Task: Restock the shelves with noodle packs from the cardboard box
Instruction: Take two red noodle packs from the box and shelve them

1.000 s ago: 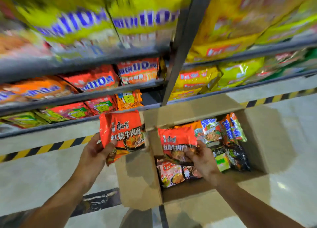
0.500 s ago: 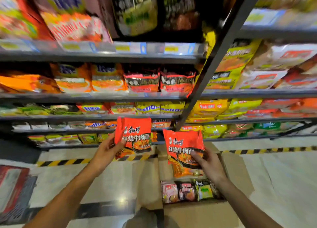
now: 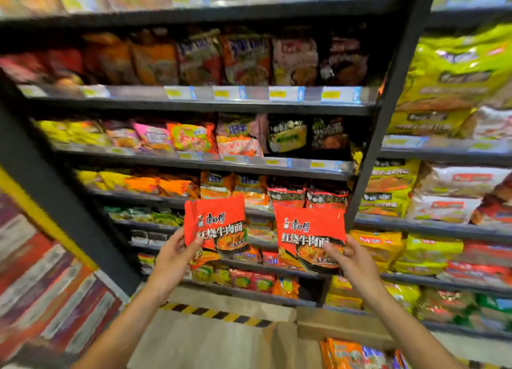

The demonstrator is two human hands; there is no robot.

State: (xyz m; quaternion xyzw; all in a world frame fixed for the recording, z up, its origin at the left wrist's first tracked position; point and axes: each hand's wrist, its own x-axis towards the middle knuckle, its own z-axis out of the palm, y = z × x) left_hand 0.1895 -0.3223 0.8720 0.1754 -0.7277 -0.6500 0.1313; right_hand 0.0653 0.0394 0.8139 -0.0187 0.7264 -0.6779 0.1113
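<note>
While both arms reach up toward the shelves (image 3: 210, 165), each hand holds one noodle pack. The left hand (image 3: 173, 260) pinches the lower left corner of the left pack (image 3: 216, 224), thumb on the front. The right hand (image 3: 353, 260) pinches the lower right corner of the right pack (image 3: 310, 235) in the same way. Both packs are bright red, with dark Chinese letters and a picture of a noodle bowl. The cardboard box (image 3: 340, 328) stands low on the floor, with orange packs inside.
</note>
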